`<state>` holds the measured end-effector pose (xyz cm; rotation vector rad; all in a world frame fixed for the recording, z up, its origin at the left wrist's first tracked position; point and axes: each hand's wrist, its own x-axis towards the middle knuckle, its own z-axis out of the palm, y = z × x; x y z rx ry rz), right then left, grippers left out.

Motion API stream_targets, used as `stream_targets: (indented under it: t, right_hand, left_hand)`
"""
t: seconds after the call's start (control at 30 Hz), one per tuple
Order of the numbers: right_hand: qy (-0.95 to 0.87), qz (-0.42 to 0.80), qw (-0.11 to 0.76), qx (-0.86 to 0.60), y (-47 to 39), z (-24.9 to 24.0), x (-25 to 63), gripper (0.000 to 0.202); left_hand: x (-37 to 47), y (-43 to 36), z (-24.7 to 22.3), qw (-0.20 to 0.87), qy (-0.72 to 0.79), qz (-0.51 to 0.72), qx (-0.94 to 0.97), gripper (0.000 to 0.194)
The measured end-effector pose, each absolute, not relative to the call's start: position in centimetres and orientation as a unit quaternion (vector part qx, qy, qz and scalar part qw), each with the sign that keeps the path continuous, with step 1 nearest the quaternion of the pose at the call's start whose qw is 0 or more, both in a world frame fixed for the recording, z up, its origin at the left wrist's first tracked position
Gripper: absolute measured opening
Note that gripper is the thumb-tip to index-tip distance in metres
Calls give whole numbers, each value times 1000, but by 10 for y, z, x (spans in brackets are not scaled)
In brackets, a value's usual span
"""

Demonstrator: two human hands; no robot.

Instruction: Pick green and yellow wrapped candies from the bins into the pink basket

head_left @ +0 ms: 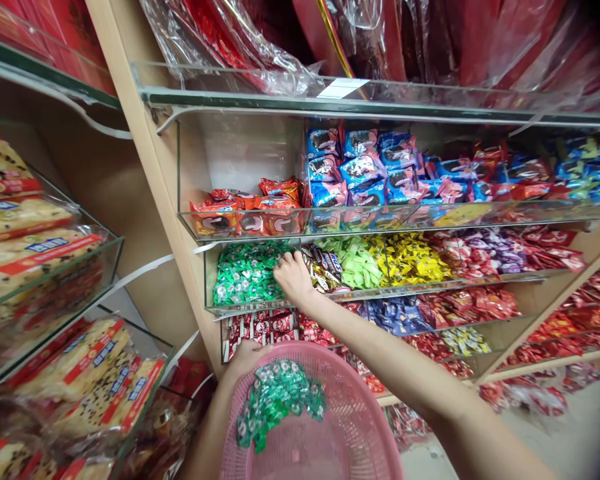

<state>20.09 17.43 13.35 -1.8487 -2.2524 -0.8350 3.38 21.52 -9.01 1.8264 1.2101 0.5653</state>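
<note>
The right hand (pixel 294 277) rests, fingers curled, on the green candies (pixel 245 273) in the shelf bin (grip not discernible). The left hand (pixel 245 357) grips the pink basket (pixel 350 427) rim; green candies lie inside.

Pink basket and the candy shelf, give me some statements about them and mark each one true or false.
1. The pink basket holds green wrapped candies. True.
2. The right hand is in the bin of green candies. True.
3. The left hand holds a red packet. False: it grips the basket's rim.
4. The blue cookie packs sit below the green candy bin. False: they are on the shelf above it.
5. The basket is full to the brim. False: only a small heap lies in it.
</note>
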Motion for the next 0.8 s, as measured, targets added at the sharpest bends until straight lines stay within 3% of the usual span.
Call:
stream_targets:
  t: [0.23, 0.33, 0.57, 0.7, 0.8]
  right_hand:
    - [-733, -287, 102, -609, 156, 147, 204, 24]
    - [-731, -236, 162, -619, 138, 154, 211, 20]
    - [-720, 217, 381, -538, 107, 138, 241, 15]
    - [-713, 277, 375, -524, 87, 91, 250, 9]
    - [-718, 242, 283, -588, 68, 40, 251, 13]
  left_hand:
    - [35, 211, -84, 450, 489, 242, 707, 58]
    - [35, 211, -87, 458, 502, 242, 693, 55]
    - [35, 212, -92, 450, 492, 236, 707, 57]
    - [37, 207, -80, 442, 507, 228, 704, 60]
    - [38, 205, -75, 438, 503, 230, 709, 61]
